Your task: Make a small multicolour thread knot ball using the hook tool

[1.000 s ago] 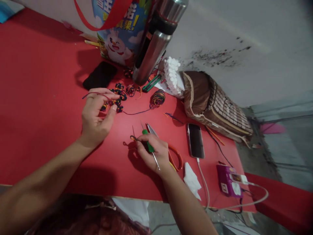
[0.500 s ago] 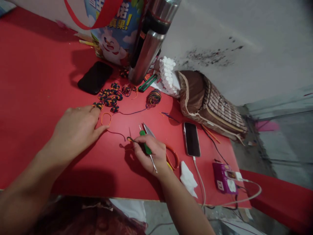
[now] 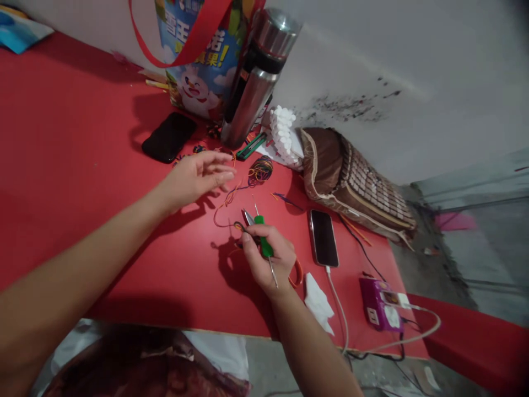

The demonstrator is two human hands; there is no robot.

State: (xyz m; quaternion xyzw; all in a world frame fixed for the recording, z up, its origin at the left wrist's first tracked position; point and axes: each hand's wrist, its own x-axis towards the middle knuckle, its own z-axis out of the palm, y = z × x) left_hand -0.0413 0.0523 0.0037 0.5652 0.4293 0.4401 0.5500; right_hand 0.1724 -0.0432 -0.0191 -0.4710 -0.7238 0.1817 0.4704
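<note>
My right hand [image 3: 268, 256] is closed around a green-handled crochet hook [image 3: 264, 237], its metal ends sticking out above and below. Between thumb and forefinger it pinches a small dark-and-yellow piece of yarn work [image 3: 238, 226]. Over the table to the left, my left hand [image 3: 196, 179] is raised with its fingers apart, and nothing shows in it. A multicoloured yarn ball [image 3: 261, 170] lies beyond its fingertips, with a loose strand [image 3: 217, 212] running to the right hand. Scissors [image 3: 296, 273] lie partly hidden beneath my right hand. Small crocheted pieces [image 3: 199, 149] are mostly covered by my left hand.
A black phone [image 3: 169, 138], steel thermos [image 3: 252, 88], printed bag [image 3: 198, 82] and green box cutter [image 3: 252, 146] stand or lie at the back. To the right are a charging phone [image 3: 323, 237], crumpled tissue [image 3: 319, 303], purple power strip [image 3: 378, 303] and brown quilted bundle [image 3: 363, 182].
My left hand has lifted off the crocheted pieces and moved right, toward the yarn ball. The orange loop by its thumb no longer shows there. My right hand has shifted slightly right with the hook.
</note>
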